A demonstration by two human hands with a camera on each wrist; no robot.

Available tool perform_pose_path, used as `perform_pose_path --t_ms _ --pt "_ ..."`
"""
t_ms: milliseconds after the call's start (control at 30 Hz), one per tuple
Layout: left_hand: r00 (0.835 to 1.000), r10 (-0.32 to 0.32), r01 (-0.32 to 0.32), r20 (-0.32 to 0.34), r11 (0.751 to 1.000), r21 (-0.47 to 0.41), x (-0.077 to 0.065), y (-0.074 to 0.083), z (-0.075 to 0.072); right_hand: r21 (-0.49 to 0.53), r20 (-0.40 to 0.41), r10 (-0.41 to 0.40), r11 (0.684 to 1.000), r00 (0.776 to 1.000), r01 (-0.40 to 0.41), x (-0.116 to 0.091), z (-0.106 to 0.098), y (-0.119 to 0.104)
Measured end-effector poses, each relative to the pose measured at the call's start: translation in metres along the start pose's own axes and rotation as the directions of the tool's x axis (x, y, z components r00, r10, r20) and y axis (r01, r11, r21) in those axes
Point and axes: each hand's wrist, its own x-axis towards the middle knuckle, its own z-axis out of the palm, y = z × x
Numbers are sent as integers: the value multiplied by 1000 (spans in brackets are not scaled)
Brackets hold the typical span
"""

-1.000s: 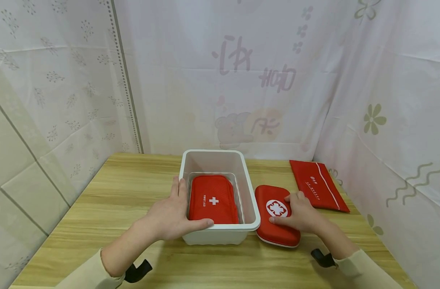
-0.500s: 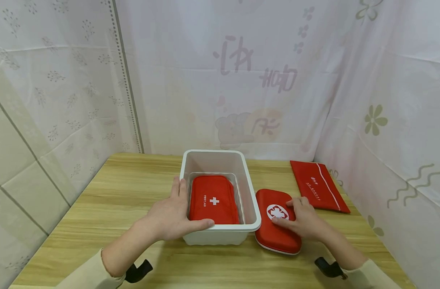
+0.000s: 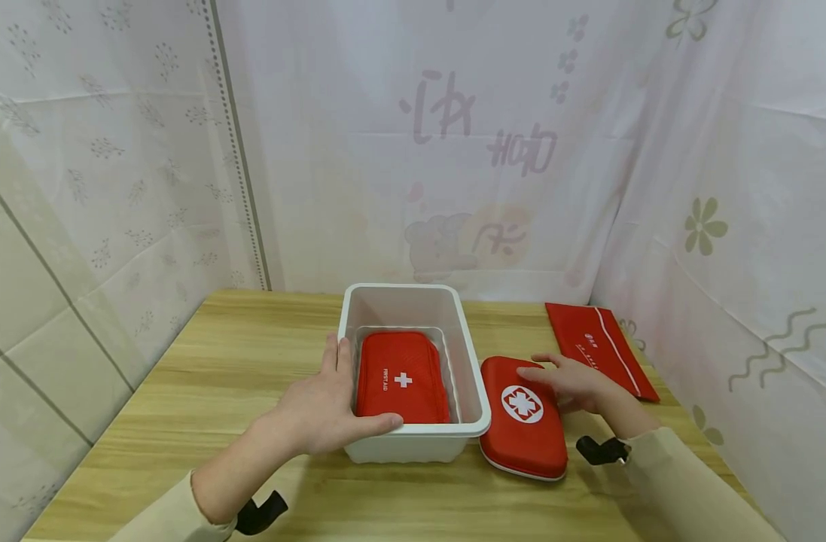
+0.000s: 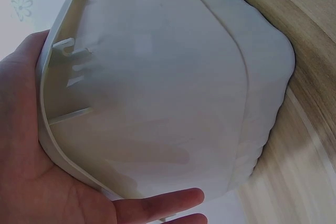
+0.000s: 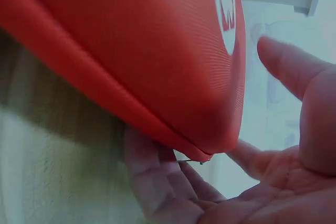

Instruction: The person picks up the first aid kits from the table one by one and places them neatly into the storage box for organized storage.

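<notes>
My left hand (image 3: 318, 410) rests on the near left corner of a white plastic bin (image 3: 419, 446), thumb along the front rim and straight fingers by the left side. Inside the bin lies a red first aid pouch (image 3: 399, 357) with a white cross. Beside the bin, on the right, a red hard-shell first aid case (image 3: 521, 444) with a round white emblem lies on the table. At the case's far right corner is my right hand (image 3: 570, 382), thumb over the top. In the right wrist view that thumb (image 5: 289, 64) stands apart from the case, with fingers behind its lower edge.
A flat red pouch (image 3: 595, 342) with a white stripe lies at the back right of the wooden table (image 3: 263, 339). Printed white curtains (image 3: 358, 188) hang behind and at both sides. A black strap piece (image 3: 260, 512) sits at each wrist.
The case has shifted slightly toward me. My right hand has moved from the case's right side and emblem to its far right corner. The left hand and bin stay put.
</notes>
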Motion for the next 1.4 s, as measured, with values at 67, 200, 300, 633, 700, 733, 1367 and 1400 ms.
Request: perform_pose_path --t_ms 67,200,300,633,700,733,1367,1400 --pt "1000 0 0 -3 1000 0 0 0 0 27 18 6 1000 1000 -7 4 -1 0" --pt "1000 -1 1 -6 1000 -3 -1 0 0 79 34 -9 997 999 7 7 1 1" --pt "1000 0 0 -6 1000 0 -1 0 0 117 36 -30 993 999 26 6 1 3" --pt "1000 4 -4 1 1000 1 1 0 -1 397 12 -117 912 993 103 6 0 11" --pt "1000 4 -4 3 1000 3 0 0 -1 408 7 -132 905 991 117 5 1 12" --pt "1000 3 -3 5 1000 4 0 0 -1 417 6 -138 900 990 123 5 2 13" --pt "1000 -3 3 10 1000 1 1 0 0 426 -40 -231 876 972 225 1 -3 17" --pt "1000 -3 3 10 1000 3 1 0 0 427 -42 -230 876 972 226 0 -4 17"
